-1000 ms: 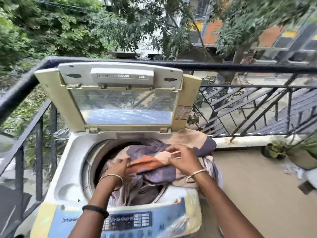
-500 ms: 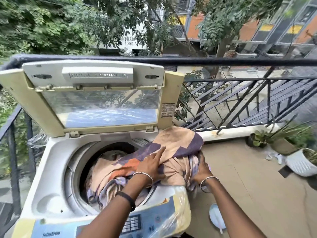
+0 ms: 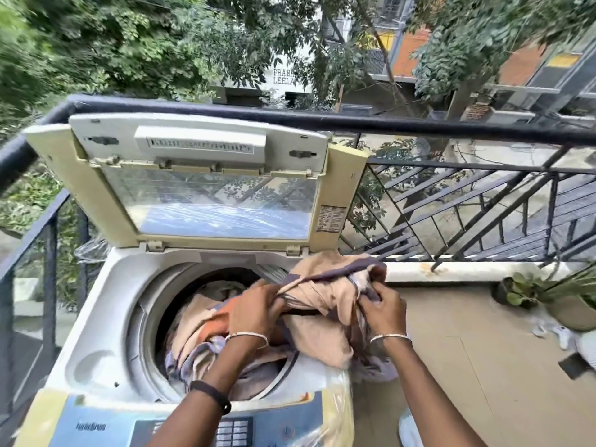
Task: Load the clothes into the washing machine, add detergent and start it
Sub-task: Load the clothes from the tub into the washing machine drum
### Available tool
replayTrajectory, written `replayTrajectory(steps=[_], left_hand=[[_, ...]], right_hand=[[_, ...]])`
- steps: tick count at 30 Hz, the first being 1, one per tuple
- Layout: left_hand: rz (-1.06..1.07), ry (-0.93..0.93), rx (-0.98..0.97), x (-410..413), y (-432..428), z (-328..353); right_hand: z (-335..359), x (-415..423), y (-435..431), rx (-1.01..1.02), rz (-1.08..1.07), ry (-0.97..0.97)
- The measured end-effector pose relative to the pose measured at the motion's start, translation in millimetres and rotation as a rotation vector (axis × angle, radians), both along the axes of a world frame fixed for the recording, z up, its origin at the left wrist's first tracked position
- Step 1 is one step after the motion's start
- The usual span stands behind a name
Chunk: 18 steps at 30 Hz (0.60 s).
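Head view: now gripping bunched cloth (image 3: 322, 337) w/ left hand (image 3: 254, 311) + right hand (image 3: 383, 308) at 3 o'clock rim of washer (image 3: 106, 317), vs flat-pressing w/ left a sec ago. Half out, loading unfinished.

White top-loading washing machine body (image 3: 96, 317): moulded plastic, smooth, dull and grimy; its yellowed plastic lid (image 3: 80, 188) holds a clear glossy window pane (image 3: 209, 201) showing reflections. Beige, purple and orange patterned cloth (image 3: 322, 333): soft fabric, matt, creased; clear plastic film (image 3: 335, 411) by the blue control panel (image 3: 225, 430): crinkled, shiny. Black balcony railing (image 3: 419, 127): painted metal, matt; thin wrist bangles (image 3: 246, 335): bright metal; tan floor (image 3: 483, 366): smooth, matt.
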<state>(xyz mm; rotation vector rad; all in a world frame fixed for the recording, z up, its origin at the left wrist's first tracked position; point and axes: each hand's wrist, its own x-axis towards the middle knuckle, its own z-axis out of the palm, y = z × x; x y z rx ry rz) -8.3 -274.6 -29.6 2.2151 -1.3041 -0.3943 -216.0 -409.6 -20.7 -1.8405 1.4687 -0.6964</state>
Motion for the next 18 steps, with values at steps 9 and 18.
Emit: replayTrajectory(steps=[9,18], left_hand=[[-0.016,0.158,-0.14,78.6,49.6,57.4],[-0.265,0.388,-0.418,103.8,104.2,110.6]], right_hand=[[115.8,89.6,39.8,-0.383,0.303,-0.141],[111.8,167.9,122.9,-0.218,0.574,-0.343]])
